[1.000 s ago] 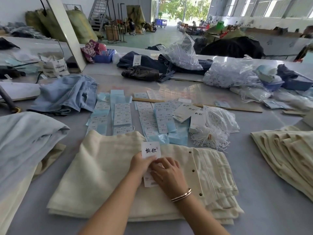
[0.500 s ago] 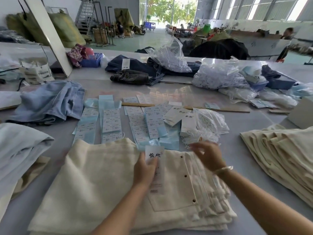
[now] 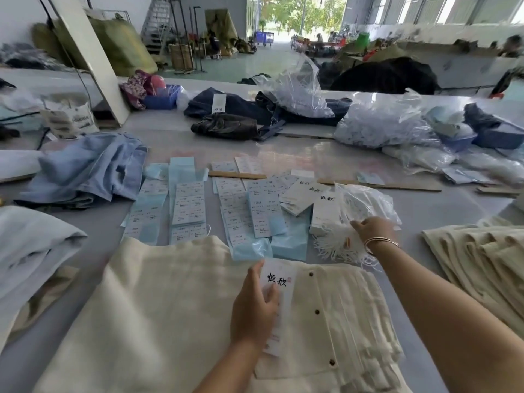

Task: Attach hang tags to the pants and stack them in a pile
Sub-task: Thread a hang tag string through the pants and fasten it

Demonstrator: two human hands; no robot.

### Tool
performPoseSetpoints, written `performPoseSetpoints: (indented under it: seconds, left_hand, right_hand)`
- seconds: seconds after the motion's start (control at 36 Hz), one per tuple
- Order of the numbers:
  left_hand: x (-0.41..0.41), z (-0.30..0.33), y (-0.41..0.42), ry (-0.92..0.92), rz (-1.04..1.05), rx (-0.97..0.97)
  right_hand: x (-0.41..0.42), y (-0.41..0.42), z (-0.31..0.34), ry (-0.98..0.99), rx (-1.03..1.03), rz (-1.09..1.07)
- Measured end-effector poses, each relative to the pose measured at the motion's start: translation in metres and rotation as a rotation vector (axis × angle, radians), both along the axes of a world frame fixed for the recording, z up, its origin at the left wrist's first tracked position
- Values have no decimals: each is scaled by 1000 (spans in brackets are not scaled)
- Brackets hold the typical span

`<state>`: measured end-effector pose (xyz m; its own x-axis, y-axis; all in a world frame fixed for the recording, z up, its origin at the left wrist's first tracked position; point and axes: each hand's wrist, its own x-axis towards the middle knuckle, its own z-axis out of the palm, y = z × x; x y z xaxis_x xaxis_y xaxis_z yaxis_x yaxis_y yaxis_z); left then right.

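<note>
Tabletop: hang tag (image 3: 276, 279) (left-hand (image 3: 253, 309) pinch)

Brush characters "恒欣" on the held hang tag (image 3: 277, 282); same on the boxed tags (image 3: 313, 195); "11038" on sticker sheets (image 3: 262, 211)

The left hand (image 3: 255, 304) hides the hang tag's (image 3: 279, 282) lower part; print on the sticker sheets (image 3: 188, 204) is unreadable.

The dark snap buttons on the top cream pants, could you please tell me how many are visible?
3, in a line down the placket right of the left hand: top button, middle button, bottom button. More may lie hidden in the folds.
</note>
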<state>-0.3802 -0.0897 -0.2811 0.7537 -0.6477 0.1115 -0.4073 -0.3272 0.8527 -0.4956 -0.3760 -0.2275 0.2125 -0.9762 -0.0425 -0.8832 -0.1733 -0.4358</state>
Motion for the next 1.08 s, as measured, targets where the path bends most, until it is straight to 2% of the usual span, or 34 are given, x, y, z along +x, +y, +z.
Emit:
performPoseSetpoints:
  seconds: [0.11, 0.25, 0.28, 0.42, 0.53, 0.58, 0.67, 0.72, 0.78, 0.86, 0.92, 1.0, 1.08]
  left_hand:
    - [0, -3, 0, -15, 11, 1]
    - [1, -4, -1, -25, -3, 5]
    - [2, -4, -1, -30, -6, 6]
    - [2, -5, -2, -43, -11, 17]
    - [1, -5, -2, -54, -7, 26]
    - [1, -4, -3, -51, -10, 39]
    - [1, -3, -3, -41, -6, 52]
    - [1, -3, -2, -41, -3, 54]
    - [1, -3, -3, -46, -6, 61]
    - [1, -1, -4, -41, -14, 72]
    - [1, 2, -5, -22, -38, 90]
    - [0, 16, -16, -8, -232, 62]
    - [-8, 40, -52, -164, -499, -11]
  right_hand:
    - [5, -2, -2, -65, 27, -69]
    - [2, -7, 6, -474, 79, -109]
    - [1, -7, 8, -489, 60, -100]
    - [-7, -3, 16, -290, -94, 28]
    - [-7, 1, 18, -370, -167, 23]
    - [-4, 2, 19, -474, -117, -5]
    - [3, 4, 23, -796, 160, -59]
    - [6, 3, 24, -899, 289, -84]
    - [8, 3, 27, -887, 284, -55]
    - [10, 9, 34, -712, 134, 70]
    - [10, 11, 39, -613, 105, 131]
    - [10, 9, 45, -547, 169, 187]
    - [8, 4, 48, -504, 168, 171]
